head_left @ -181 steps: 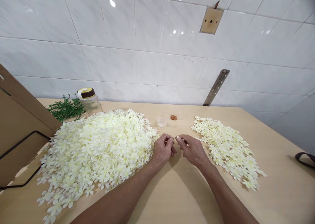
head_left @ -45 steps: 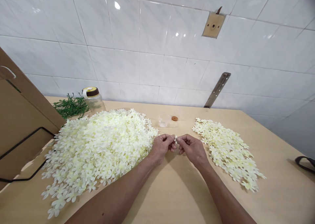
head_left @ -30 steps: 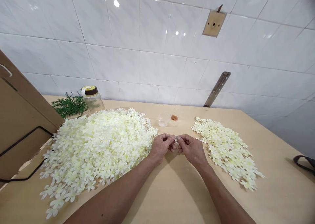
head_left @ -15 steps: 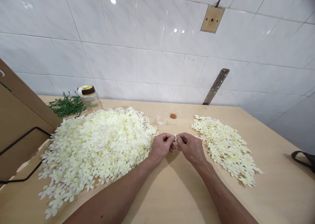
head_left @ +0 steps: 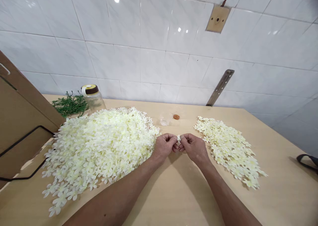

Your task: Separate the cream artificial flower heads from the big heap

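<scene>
Between my two hands, over the middle of the table, is a small white artificial flower (head_left: 178,138). My left hand (head_left: 166,146) pinches it from the left with thumb and forefinger. From the right, my right hand (head_left: 193,148) pinches the same flower, its fingertips almost meeting the left ones. A big heap of pale yellow-white artificial flowers (head_left: 104,143) spreads to the left of my left hand. A smaller, flatter pile of the same flowers (head_left: 231,150) lies to the right of my right hand.
Beyond my hands lie a small brown oval object (head_left: 176,116) and a clear plastic piece (head_left: 164,121). At the back left are a bottle with a brown and yellow lid (head_left: 93,98) and green plastic stems (head_left: 69,104). A brown board (head_left: 27,116) stands at the left edge.
My hands stay in nearly the same spot, with the small flower between the fingertips showing a little more. The whole view has shifted slightly.
</scene>
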`<action>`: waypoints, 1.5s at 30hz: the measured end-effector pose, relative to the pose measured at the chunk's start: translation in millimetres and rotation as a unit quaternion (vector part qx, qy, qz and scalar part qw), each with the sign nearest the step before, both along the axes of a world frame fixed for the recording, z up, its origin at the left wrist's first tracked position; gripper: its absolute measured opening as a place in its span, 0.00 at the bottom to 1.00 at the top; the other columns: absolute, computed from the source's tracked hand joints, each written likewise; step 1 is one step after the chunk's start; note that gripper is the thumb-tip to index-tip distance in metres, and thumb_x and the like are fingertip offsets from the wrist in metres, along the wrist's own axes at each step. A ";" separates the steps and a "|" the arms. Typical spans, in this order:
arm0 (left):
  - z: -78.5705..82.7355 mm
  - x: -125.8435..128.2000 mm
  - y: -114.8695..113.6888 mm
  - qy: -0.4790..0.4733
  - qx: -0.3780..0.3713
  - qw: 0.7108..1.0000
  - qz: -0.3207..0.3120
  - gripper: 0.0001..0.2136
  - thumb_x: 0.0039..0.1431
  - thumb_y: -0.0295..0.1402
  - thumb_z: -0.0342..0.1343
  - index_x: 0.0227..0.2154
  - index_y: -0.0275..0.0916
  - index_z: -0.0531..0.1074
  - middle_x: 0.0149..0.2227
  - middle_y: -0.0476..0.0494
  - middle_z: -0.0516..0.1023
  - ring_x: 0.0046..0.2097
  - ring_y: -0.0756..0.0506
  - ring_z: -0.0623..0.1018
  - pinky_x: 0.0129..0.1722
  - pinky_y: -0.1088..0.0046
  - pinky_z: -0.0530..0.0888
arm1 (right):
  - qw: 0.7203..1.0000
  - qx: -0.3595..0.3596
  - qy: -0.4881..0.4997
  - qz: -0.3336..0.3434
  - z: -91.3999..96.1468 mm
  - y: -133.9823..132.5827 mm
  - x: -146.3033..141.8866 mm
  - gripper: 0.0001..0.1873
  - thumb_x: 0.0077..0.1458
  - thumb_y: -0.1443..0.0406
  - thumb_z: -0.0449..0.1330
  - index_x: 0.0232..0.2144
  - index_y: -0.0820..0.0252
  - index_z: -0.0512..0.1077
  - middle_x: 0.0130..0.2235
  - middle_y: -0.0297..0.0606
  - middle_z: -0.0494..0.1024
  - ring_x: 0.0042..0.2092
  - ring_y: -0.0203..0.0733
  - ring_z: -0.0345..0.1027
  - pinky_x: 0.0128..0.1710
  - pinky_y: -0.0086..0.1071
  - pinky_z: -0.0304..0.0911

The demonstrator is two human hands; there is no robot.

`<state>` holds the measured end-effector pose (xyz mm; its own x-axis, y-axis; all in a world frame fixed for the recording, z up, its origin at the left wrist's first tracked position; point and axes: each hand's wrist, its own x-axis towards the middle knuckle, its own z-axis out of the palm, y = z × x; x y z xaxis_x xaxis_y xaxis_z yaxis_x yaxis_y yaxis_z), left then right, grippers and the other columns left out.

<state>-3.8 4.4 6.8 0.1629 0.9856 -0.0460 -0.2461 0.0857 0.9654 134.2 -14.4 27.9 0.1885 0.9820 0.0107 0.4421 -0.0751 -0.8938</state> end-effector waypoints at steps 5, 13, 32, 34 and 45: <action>0.3 -0.4 0.4 -0.007 -0.002 1.000 -0.006 0.07 0.53 0.33 0.58 0.26 0.34 0.73 0.18 0.48 0.74 0.20 0.51 0.73 0.22 0.77 0.70 | 1.000 -0.014 0.006 -0.001 3.7 0.4 -1.1 0.11 0.54 0.57 0.58 0.29 0.58 0.74 0.23 0.35 0.79 0.24 0.43 0.76 0.28 0.32 0.71; -3.3 1.4 0.3 0.011 0.011 1.000 0.005 0.06 0.54 0.34 0.59 0.29 0.35 0.71 0.18 0.49 0.74 0.20 0.50 0.74 0.21 0.76 0.71 | 0.999 0.019 -0.046 0.023 -6.4 2.4 1.6 0.13 0.56 0.55 0.56 0.29 0.57 0.74 0.23 0.35 0.79 0.23 0.42 0.75 0.26 0.31 0.70; -6.5 1.3 3.3 0.003 0.001 1.000 0.020 0.06 0.56 0.33 0.57 0.28 0.37 0.71 0.18 0.50 0.75 0.19 0.52 0.72 0.22 0.77 0.71 | 1.000 -0.006 0.006 0.020 -1.5 2.2 2.6 0.13 0.55 0.55 0.57 0.30 0.58 0.73 0.23 0.34 0.77 0.22 0.41 0.73 0.24 0.31 0.68; -6.9 1.6 3.1 0.000 0.003 1.000 0.019 0.06 0.56 0.34 0.57 0.28 0.37 0.70 0.18 0.50 0.75 0.19 0.52 0.72 0.22 0.77 0.70 | 1.000 -0.004 0.009 0.020 -3.1 2.7 3.7 0.14 0.55 0.54 0.57 0.30 0.58 0.73 0.23 0.33 0.76 0.21 0.40 0.73 0.23 0.30 0.67; -10.5 3.3 4.4 -0.052 -0.001 0.997 0.050 0.11 0.58 0.41 0.56 0.32 0.38 0.65 0.17 0.51 0.75 0.17 0.52 0.71 0.21 0.78 0.69 | 0.963 -0.020 0.267 0.033 2.3 6.6 10.1 0.16 0.46 0.54 0.65 0.24 0.61 0.70 0.21 0.31 0.70 0.23 0.34 0.63 0.20 0.27 0.63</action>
<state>-0.4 8.8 -3.8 0.0686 0.9970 -0.0362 -0.3520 0.0582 0.9342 144.3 -7.8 30.2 0.0942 0.9897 -0.1082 -0.0741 -0.1014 -0.9921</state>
